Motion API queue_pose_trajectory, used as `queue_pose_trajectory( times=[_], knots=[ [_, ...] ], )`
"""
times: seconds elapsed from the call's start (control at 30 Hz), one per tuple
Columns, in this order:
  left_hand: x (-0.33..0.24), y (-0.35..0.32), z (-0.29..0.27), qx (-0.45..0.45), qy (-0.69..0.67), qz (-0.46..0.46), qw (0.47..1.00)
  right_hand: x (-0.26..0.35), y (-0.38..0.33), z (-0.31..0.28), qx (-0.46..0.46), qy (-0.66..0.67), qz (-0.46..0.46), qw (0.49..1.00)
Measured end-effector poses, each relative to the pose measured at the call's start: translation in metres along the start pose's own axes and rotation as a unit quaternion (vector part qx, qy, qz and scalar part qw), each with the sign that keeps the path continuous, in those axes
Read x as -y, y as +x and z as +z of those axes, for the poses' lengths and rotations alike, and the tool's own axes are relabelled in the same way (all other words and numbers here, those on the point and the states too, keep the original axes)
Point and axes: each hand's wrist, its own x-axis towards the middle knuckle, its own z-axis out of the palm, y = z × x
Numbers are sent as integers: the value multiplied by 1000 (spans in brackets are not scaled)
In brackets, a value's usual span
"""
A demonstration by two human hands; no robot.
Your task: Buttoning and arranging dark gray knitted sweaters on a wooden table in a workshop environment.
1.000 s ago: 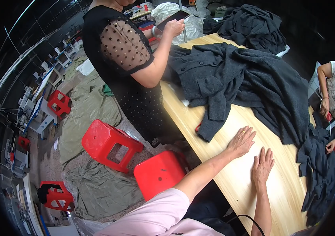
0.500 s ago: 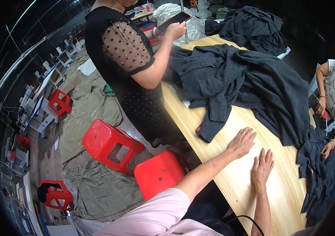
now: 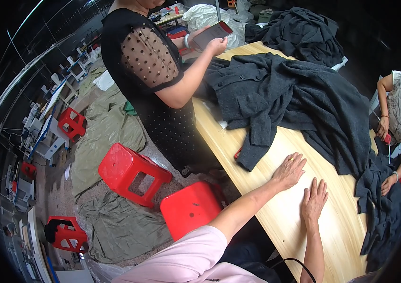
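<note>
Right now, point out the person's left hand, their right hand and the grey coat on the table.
left hand [image 3: 289,170], head view, on the back of the hand.
right hand [image 3: 314,200], head view, on the back of the hand.
grey coat [image 3: 276,94], head view, on its spread body.

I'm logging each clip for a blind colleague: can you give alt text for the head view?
The person's left hand and right hand lie flat, empty, on a bare wooden table, near a dark grey garment. A person in black stands alongside holding a phone, with red stools on the floor.
</note>
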Motion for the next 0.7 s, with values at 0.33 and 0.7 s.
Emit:
queue_pose_trajectory(
  times=[0.33,0.7],
  knots=[
    [-2,0,-2,14,-8,-6,1000,-2,0,3,-2,-2,2,1000],
    [3,1,4,-12,-3,3,1000,1,7,1,-15,16,-17,1000]
  ],
)
